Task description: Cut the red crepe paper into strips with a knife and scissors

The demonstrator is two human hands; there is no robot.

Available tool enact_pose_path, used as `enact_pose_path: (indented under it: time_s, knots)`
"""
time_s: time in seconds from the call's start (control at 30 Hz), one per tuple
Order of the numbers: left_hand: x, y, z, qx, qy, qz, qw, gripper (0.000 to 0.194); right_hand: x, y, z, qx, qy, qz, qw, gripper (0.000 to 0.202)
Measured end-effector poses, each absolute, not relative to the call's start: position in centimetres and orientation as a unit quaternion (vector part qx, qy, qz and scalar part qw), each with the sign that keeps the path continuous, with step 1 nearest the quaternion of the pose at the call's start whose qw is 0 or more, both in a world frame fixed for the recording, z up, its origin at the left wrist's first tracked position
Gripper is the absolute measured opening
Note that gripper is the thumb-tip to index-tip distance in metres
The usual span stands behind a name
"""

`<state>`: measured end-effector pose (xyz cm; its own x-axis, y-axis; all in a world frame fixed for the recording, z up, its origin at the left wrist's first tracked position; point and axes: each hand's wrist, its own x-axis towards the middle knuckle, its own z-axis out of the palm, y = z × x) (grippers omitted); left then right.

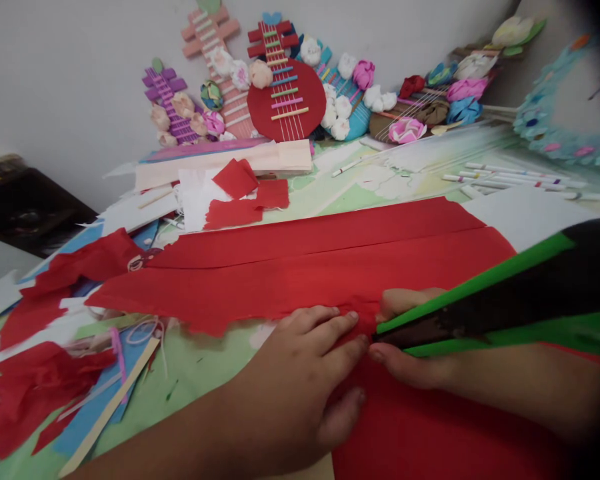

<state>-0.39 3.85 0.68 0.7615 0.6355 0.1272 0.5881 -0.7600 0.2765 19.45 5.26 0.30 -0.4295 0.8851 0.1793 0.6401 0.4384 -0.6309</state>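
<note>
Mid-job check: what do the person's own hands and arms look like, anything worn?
The bare left hand shows no glove, ring or watch, and the left forearm no sleeve. The right hand shows no glove either, though a long black object with bright green edges hides part of it; the visible right forearm is bare. No cables or clear markings show.

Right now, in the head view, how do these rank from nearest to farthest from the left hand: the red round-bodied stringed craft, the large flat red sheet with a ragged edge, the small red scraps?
From the left hand:
1. Large red sheet, right at its fingertips.
2. Small red scraps, beyond the sheet, toward the left.
3. Red stringed craft, at the back by the wall.
</note>
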Motion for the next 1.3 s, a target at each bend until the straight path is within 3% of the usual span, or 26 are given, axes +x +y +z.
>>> enact_pose_path:
  time_s: [0.23,0.5,1.3]
  knots:
    - [-0.53,3.77,0.7,0.933,0.323,0.114,0.11,0.039,19.73,5.4,0.95,-0.434,-0.781,0.355,0.276,0.023]
    - [-0.56,3.78,0.74,0.933,0.324,0.109,0.112,0.04,19.79,5.33,1.25,-0.42,-0.778,0.378,0.274,0.024]
    - [-0.5,3.77,0.63,0.933,0.326,0.107,0.107,0.039,19.18,4.62,0.75,-0.481,-0.805,0.252,0.239,0.023]
